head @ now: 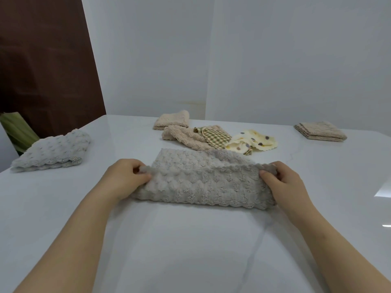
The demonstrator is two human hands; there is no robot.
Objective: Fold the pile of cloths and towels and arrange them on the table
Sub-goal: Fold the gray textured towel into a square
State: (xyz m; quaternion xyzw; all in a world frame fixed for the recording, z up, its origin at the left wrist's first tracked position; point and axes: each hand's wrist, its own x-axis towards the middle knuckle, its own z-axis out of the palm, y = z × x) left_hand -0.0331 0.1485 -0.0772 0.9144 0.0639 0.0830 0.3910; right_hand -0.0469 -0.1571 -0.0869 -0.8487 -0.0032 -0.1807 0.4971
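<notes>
A fluffy grey towel (203, 185) lies across the middle of the white table (190, 250), its near part lifted and partly turned over the far part. My left hand (124, 178) pinches its left corner and my right hand (283, 182) pinches its right corner. Behind it sits an unfolded heap: a beige fleece cloth (184, 136), a green checked cloth (215, 137) and a cream cloth with dark dots (251, 142). A folded grey towel (53, 151) rests at the left edge, a folded beige cloth (172, 120) at the back, and a folded beige stack (320, 132) at the far right.
A white wall stands right behind the table's far edge. To the left hangs a dark brown curtain (46, 60), with a green striped object (17, 130) beyond the table's left edge. Bare tabletop stretches in front of the grey towel.
</notes>
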